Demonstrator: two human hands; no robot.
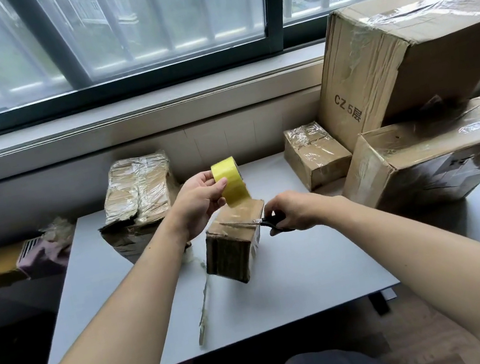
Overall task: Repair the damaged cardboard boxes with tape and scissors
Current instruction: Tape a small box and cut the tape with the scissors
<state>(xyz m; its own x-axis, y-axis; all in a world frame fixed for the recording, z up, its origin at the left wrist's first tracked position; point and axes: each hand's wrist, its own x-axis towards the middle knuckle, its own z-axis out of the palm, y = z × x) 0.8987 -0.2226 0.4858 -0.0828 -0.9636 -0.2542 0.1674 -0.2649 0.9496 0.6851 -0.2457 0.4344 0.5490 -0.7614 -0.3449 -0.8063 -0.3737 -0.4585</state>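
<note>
Soft, even daylight from the window (142, 23) beyond the hands; no hard shadows, just faint ones under boxes. Glare on clear tape wrapping the boxes right of right hand (295, 214) & behind left hand (200, 201). Wide-angle bend at edges, smeared/blurred patches far left & right; centre sharp.

Grey table (311, 271) against the wall under a wide window (111, 28) with dark frames. Frosted left pane, vertical bars behind it; buildings blurred outside. Pale sill ledge (156, 107) runs full width. Daylight, soft, overcast. Dark floor at left, brown wood floor (422, 329) lower right.
</note>
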